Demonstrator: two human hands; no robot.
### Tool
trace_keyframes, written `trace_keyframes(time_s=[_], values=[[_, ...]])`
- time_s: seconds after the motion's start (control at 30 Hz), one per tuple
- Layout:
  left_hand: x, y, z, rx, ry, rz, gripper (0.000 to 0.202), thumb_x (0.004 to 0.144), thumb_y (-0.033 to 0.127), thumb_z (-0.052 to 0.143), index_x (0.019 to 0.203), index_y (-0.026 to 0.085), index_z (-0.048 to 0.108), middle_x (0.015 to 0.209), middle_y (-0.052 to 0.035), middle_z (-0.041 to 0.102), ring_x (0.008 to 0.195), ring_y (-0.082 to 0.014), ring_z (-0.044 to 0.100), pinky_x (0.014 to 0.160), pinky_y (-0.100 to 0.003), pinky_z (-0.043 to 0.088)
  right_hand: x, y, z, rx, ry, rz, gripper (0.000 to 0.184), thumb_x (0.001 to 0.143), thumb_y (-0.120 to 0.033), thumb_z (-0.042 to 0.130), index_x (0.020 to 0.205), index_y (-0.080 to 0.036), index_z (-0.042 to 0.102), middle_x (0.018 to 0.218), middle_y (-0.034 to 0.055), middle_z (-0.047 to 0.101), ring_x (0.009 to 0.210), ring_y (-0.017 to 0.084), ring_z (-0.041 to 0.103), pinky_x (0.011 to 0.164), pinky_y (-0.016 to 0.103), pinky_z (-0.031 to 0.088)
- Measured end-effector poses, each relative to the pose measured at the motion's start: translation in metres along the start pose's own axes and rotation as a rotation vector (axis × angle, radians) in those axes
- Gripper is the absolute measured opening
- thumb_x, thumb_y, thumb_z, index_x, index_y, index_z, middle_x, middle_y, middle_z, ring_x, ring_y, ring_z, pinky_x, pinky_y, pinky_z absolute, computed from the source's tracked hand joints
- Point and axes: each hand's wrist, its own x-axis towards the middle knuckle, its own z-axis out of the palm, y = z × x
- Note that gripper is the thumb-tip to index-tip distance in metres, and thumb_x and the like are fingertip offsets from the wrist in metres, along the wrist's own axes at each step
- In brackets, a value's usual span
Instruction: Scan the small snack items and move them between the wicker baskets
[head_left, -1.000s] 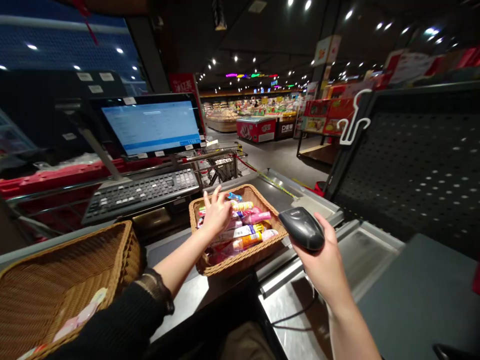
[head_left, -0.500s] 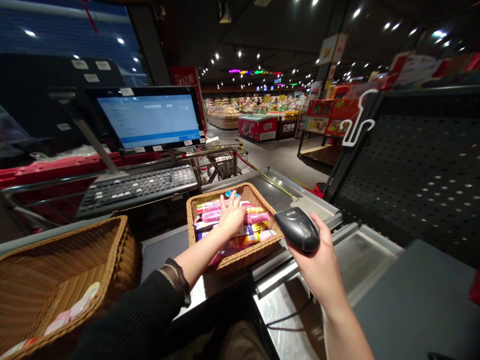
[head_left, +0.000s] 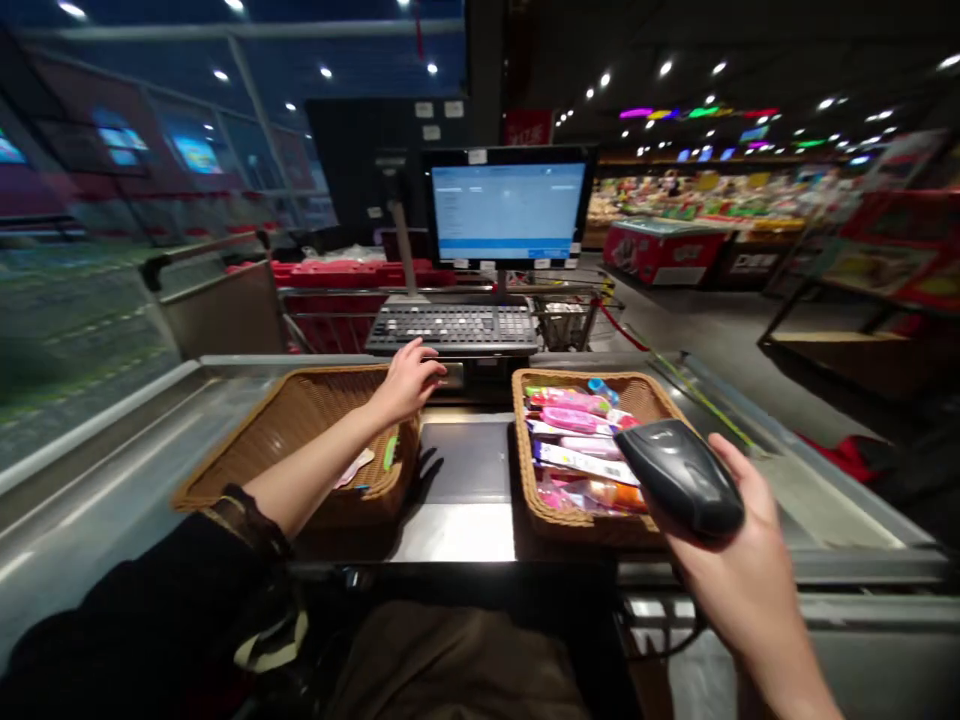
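My right hand (head_left: 739,570) grips a black handheld barcode scanner (head_left: 686,480), its head tilted toward the right wicker basket (head_left: 525,490). Packaged items fill that basket, among them a pink packet (head_left: 574,420) and a white-and-purple packet (head_left: 585,462). Over the back right rim of the left wicker basket (head_left: 247,440) hovers my left hand (head_left: 409,382), fingers loosely apart and nothing visible in them. A few small items, one of them a green piece (head_left: 391,450), lie in the left basket, partly hidden by my forearm.
Behind the baskets stand a keyboard (head_left: 454,325) and a lit monitor (head_left: 510,210). The metal counter (head_left: 465,460) runs between the baskets. A cable (head_left: 667,645) hangs below my right hand. Shopping carts and a red freezer (head_left: 664,250) are farther back.
My left hand has left the items in the right basket and moved left, over the left basket's rim. The view has turned left. The scanner stays in my right hand.
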Motion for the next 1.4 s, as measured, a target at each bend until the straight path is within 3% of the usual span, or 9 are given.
trace_keyframes(time_s=[0.1, 0.2, 0.37, 0.6, 0.77, 0.93, 1.07, 1.27, 1.4], values=[[-0.037, -0.048, -0.013, 0.044, -0.172, -0.083, 0.021, 0.080, 0.015, 0.059, 0.095, 0.022, 0.072, 0.110, -0.0078, 0.066, 0.130, -0.0277, 0.050, 0.116, -0.053, 0.036, 0.002, -0.007, 0.022, 0.015, -0.051, -0.087, 0.070, 0.072, -0.051, 0.072, 0.135, -0.026, 0.052, 0.149, 0.0139, 0.048, 0.135, 0.041, 0.049, 0.115, 0.061, 0.035], [-0.068, -0.070, -0.013, 0.107, -0.499, -0.166, 0.025, 0.074, 0.008, 0.062, 0.092, 0.022, 0.073, 0.114, -0.0079, 0.067, 0.136, -0.0284, 0.045, 0.116, -0.047, 0.035, 0.001, -0.015, 0.040, -0.018, -0.097, -0.140, 0.057, 0.073, -0.049, 0.072, 0.124, -0.030, 0.058, 0.151, 0.0106, 0.047, 0.135, 0.040, 0.050, 0.116, 0.058, 0.035], [-0.095, -0.072, 0.015, 0.117, -0.791, -0.220, 0.024, 0.069, 0.022, 0.079, 0.092, 0.021, 0.072, 0.116, -0.0114, 0.067, 0.126, -0.0338, 0.053, 0.107, -0.049, 0.041, -0.001, -0.029, 0.061, -0.060, -0.150, -0.194, 0.050, 0.074, -0.054, 0.065, 0.115, -0.025, 0.060, 0.149, 0.0138, 0.046, 0.130, 0.044, 0.051, 0.111, 0.066, 0.036], [-0.110, -0.057, 0.053, 0.019, -0.976, -0.255, 0.081, 0.052, 0.027, 0.090, 0.126, 0.022, 0.058, 0.147, -0.0172, 0.045, 0.133, -0.0364, 0.050, 0.108, -0.043, 0.044, 0.004, -0.024, 0.075, -0.157, -0.220, -0.273, 0.047, 0.078, -0.052, 0.066, 0.116, -0.024, 0.059, 0.149, 0.0149, 0.045, 0.134, 0.044, 0.047, 0.111, 0.065, 0.037], [-0.120, -0.062, 0.060, -0.003, -0.988, -0.358, 0.088, 0.051, 0.013, 0.086, 0.131, 0.019, 0.050, 0.154, -0.0225, 0.033, 0.129, -0.0399, 0.055, 0.107, -0.045, 0.046, 0.002, -0.032, 0.082, -0.125, -0.240, -0.284, 0.045, 0.081, -0.048, 0.062, 0.118, -0.022, 0.058, 0.148, 0.0162, 0.044, 0.138, 0.043, 0.043, 0.114, 0.064, 0.033], [-0.121, -0.078, 0.060, -0.091, -0.810, -0.467, 0.067, 0.060, -0.003, 0.067, 0.122, 0.016, 0.053, 0.139, -0.0185, 0.053, 0.120, -0.0310, 0.063, 0.098, -0.035, 0.052, 0.003, -0.035, 0.081, -0.108, -0.270, -0.236, 0.058, 0.081, -0.045, 0.064, 0.133, -0.022, 0.050, 0.145, 0.0162, 0.046, 0.137, 0.042, 0.044, 0.115, 0.062, 0.033], [-0.115, -0.089, 0.056, -0.104, -0.719, -0.486, 0.052, 0.073, 0.001, 0.060, 0.121, 0.018, 0.052, 0.123, -0.0112, 0.067, 0.113, -0.0229, 0.066, 0.096, -0.029, 0.051, 0.002, -0.037, 0.078, -0.115, -0.259, -0.246, 0.058, 0.084, -0.046, 0.063, 0.134, -0.020, 0.049, 0.146, 0.0183, 0.045, 0.136, 0.041, 0.046, 0.114, 0.062, 0.035], [-0.109, -0.096, 0.051, -0.070, -0.633, -0.516, 0.026, 0.075, 0.010, 0.066, 0.099, 0.017, 0.061, 0.111, -0.0125, 0.072, 0.107, -0.0277, 0.068, 0.093, -0.033, 0.051, -0.002, -0.043, 0.074, -0.108, -0.240, -0.242, 0.052, 0.086, -0.047, 0.061, 0.129, -0.019, 0.053, 0.149, 0.0198, 0.042, 0.135, 0.040, 0.047, 0.114, 0.062, 0.035], [-0.106, -0.100, 0.049, -0.056, -0.611, -0.531, 0.032, 0.079, 0.015, 0.063, 0.111, 0.019, 0.059, 0.106, -0.0083, 0.073, 0.102, -0.0241, 0.069, 0.091, -0.033, 0.052, -0.002, -0.044, 0.069, -0.104, -0.233, -0.232, 0.053, 0.086, -0.047, 0.061, 0.130, -0.020, 0.052, 0.148, 0.0185, 0.043, 0.136, 0.039, 0.046, 0.115, 0.061, 0.034]])
